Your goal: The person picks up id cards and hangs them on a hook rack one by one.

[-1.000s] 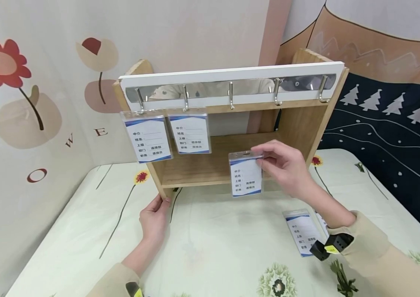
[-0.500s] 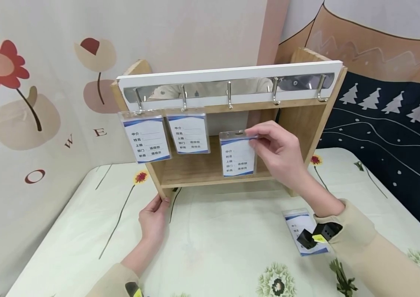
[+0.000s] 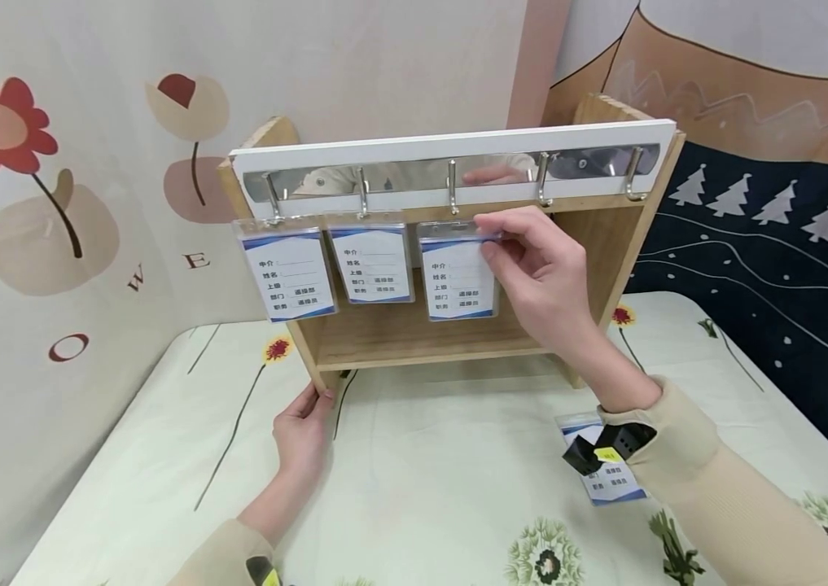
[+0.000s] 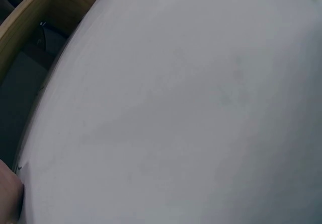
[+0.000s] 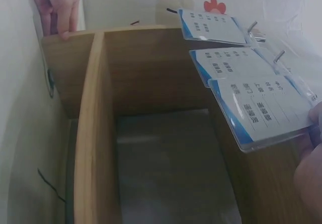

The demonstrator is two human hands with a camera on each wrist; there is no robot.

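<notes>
While the right sleeve (image 3: 721, 480) slants across the near side, a loose badge (image 3: 617, 488) lies face up beneath it on the pale flowered cloth (image 3: 421, 480), partly covered by the wrist camera (image 3: 607, 449). Farther in on the other side, the left hand (image 3: 301, 435) grips the bottom front corner of the wooden shelf (image 3: 421, 358), thumb and fingers set against the wood. Higher up, the right hand (image 3: 549, 281) pinches the held badge (image 3: 461, 281) between thumb and forefinger at its upper right corner, so that nearly all of the clear sleeve and printed card extends down and to the left of the grip, in front of the shelf opening. Its slotted top edge sits just below the middle hook (image 3: 453, 187) (whether the two touch, I cannot tell). To its left, just beside it, the second badge (image 3: 372, 264) and the first badge (image 3: 289, 275) hang from the two leftmost hooks, all three faces turned outward. Behind these runs the metal strip (image 3: 414, 177) carrying five hooks on a white board (image 3: 457, 138) across the shelf's front. Beyond stand a flower-printed curtain (image 3: 384, 65) and, at right, a dark panel with white trees (image 3: 765, 260).
</notes>
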